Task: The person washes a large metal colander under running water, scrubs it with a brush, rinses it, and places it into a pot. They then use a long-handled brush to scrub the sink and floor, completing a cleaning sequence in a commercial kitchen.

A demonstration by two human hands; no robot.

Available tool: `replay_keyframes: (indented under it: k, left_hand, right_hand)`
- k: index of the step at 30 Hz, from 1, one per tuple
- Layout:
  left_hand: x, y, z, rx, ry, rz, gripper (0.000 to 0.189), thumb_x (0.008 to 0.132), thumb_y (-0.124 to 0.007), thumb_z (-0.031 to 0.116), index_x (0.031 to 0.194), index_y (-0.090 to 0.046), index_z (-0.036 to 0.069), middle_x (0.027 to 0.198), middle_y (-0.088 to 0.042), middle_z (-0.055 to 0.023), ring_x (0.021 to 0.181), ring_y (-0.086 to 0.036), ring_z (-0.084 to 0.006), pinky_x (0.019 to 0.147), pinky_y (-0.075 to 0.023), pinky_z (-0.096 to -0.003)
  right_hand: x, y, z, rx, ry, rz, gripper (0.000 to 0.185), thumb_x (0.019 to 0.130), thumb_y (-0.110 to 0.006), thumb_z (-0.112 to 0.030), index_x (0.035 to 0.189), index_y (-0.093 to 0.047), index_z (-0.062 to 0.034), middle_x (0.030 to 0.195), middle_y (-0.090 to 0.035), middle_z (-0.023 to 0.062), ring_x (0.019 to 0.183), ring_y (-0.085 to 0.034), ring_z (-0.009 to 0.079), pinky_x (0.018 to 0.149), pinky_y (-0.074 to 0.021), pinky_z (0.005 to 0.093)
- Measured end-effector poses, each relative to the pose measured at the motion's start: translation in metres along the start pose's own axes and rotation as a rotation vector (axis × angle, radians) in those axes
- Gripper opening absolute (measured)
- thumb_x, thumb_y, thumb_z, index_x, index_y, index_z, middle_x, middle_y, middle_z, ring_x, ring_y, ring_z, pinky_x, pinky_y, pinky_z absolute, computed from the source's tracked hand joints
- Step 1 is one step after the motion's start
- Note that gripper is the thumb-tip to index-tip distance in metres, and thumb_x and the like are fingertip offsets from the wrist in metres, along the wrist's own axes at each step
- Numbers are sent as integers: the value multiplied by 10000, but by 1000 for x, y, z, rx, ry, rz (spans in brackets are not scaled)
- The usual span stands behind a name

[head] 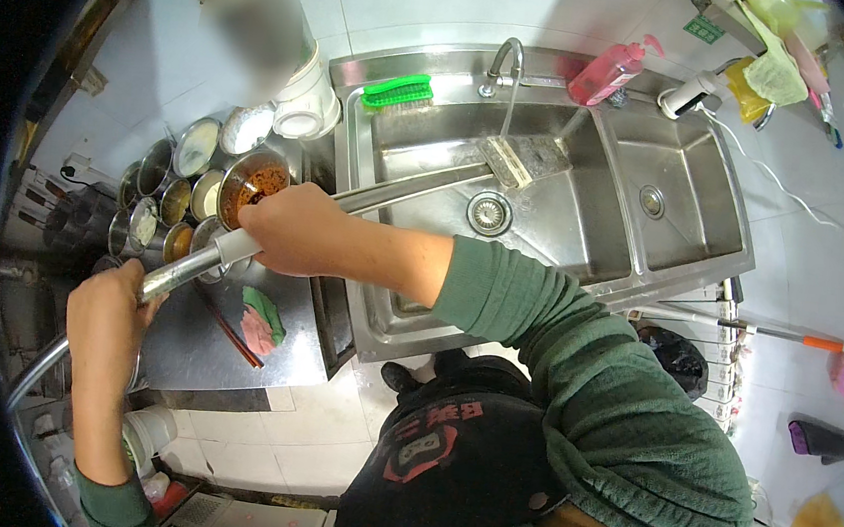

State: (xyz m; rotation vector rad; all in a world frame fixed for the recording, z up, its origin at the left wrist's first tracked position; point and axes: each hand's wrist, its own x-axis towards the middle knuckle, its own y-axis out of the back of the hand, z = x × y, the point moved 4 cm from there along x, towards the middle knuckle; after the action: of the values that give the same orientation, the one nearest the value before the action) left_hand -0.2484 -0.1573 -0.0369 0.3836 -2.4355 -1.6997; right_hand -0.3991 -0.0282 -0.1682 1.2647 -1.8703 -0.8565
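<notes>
Both my hands hold the long metal pole of a flat sponge mop. My left hand [113,312] grips it near the lower left, and my right hand [293,230] closes round it by a pale collar. The mop head [506,162] lies in the large basin of a stainless steel sink [433,223], under a curved faucet [511,57] from which water appears to run. The pole crosses the sink's left rim. Behind my right hand stands a metal bowl of red chili sauce [262,178].
Several metal seasoning pots [195,146] stand left of the sink. Chopsticks [235,337] and a pink and green cloth [262,322] lie on the steel counter [180,355]. A green brush [398,90] and a pink pump bottle [608,73] rest on the sink's back ledge.
</notes>
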Motion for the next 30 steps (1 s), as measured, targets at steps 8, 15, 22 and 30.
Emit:
replay_keyframes:
  k: [8, 15, 22, 30]
  left_hand:
    - [-57, -12, -11, 45, 90, -46, 281, 689, -800, 89, 796, -547, 29, 771, -626, -187, 774, -628, -400, 682, -483, -478]
    - [-88, -31, -12, -61, 90, -9, 299, 663, -805, 61, 793, -538, 27, 742, -609, -187, 746, -619, -401, 647, -469, -478]
    - [-117, -39, -13, -145, 93, -107, 291, 763, -784, 198, 827, -561, 23, 761, -629, -188, 715, -624, -400, 638, -471, -470]
    - [-118, -44, 8, -193, 59, -154, 286, 806, -764, 223, 859, -560, 30, 752, -626, -167, 698, -627, -394, 620, -477, -466]
  right_hand:
    - [-61, -23, 77, -144, -92, 32, 191, 783, -685, -296, 854, -620, -131, 806, -673, 94, 796, -672, 349, 686, -532, 476]
    - [-91, -35, 117, -152, -101, 78, 212, 779, -690, -327, 839, -640, -130, 784, -685, 112, 749, -679, 362, 675, -536, 498]
    - [-102, -41, 133, -119, -30, 7, 186, 783, -682, -303, 819, -631, -127, 768, -681, 103, 737, -676, 358, 667, -530, 493]
    - [-70, -68, 38, -12, -60, -186, 120, 777, -661, -218, 822, -660, -108, 755, -690, 121, 754, -691, 358, 677, -547, 476]
